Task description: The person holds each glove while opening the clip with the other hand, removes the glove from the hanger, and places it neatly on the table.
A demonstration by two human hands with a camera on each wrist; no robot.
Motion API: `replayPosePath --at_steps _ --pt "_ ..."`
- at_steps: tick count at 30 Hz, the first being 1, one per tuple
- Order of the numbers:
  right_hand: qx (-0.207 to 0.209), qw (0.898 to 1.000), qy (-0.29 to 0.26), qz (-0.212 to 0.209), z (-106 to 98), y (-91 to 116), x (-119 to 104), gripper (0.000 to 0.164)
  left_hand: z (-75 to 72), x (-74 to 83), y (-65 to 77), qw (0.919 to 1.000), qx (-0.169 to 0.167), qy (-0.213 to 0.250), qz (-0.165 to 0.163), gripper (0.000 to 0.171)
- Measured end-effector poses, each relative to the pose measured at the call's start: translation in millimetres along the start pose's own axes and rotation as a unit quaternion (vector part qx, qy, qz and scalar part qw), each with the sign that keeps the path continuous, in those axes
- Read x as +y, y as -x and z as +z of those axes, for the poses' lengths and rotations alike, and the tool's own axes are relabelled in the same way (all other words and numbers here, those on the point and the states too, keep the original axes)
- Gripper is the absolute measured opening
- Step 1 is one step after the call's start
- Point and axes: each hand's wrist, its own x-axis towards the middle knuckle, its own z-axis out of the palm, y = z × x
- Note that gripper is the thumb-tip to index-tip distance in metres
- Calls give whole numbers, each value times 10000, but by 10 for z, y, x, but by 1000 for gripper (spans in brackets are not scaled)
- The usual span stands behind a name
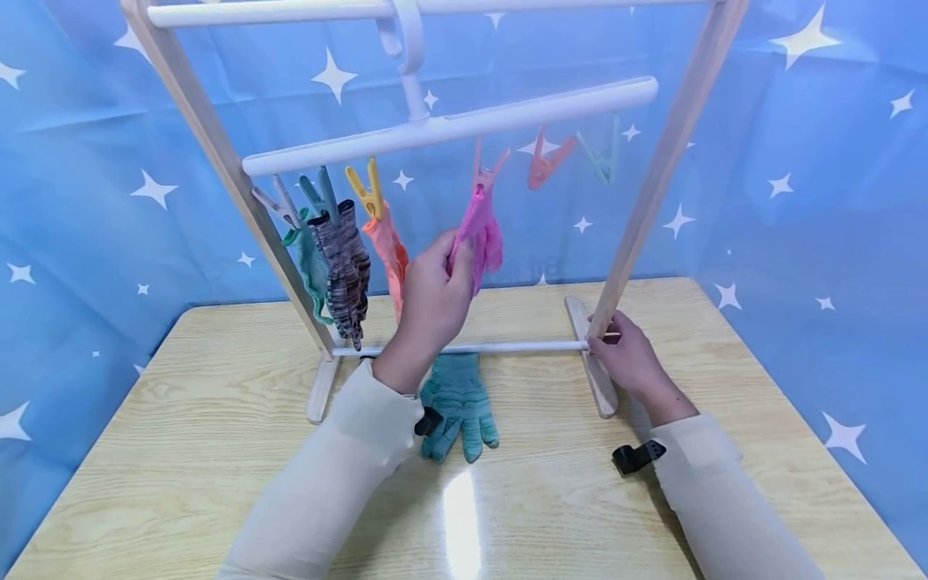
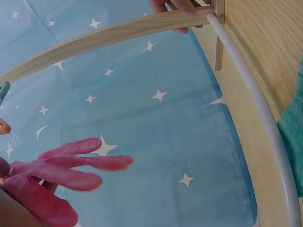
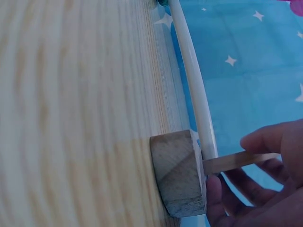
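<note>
Left hand pinches pink glove between thumb and fingers; right hand grips post.

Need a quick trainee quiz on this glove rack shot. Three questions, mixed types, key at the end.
1. Fill in: the left hand holds the ___ glove.
2. True or false: the right hand holds a glove.
3. Which colour of clip grips the orange glove? A) mint B) yellow C) pink

Key:
1. Pink; the pink glove is in its fingers.
2. False; it holds the right post of the rack near its foot.
3. B; the yellow clip is on it.
</note>
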Motion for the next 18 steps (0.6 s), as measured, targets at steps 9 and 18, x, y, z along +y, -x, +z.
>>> replayPosePath --at_steps 9,18 --pt "-8 10000 41 -18 -12 1 -2 45 -13 25 118 9995 134 227 178 25" --pt "10 10000 11 -17 8 -15 21 45 -73 37 260 9988 178 428 178 24"
